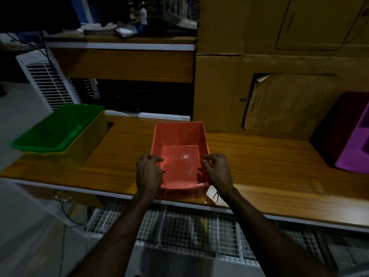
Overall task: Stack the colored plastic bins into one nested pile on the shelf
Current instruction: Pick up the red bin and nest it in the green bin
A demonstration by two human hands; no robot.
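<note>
A salmon-pink bin (179, 140) stands upright and empty near the front edge of the wooden shelf (259, 168). My left hand (148, 172) grips its left rim, and my right hand (217, 170) grips its right rim. At the shelf's left end a green bin (58, 128) sits nested inside a yellow bin (89, 142). A purple bin (355, 148) rests at the far right, partly cut off by the frame.
Large cardboard boxes (279, 92) stand behind the shelf on the right. A wooden upper shelf (123, 62) with clutter sits behind left. A white louvered unit (46, 80) leans at left. Wire mesh baskets (189, 226) hang below the shelf's front edge.
</note>
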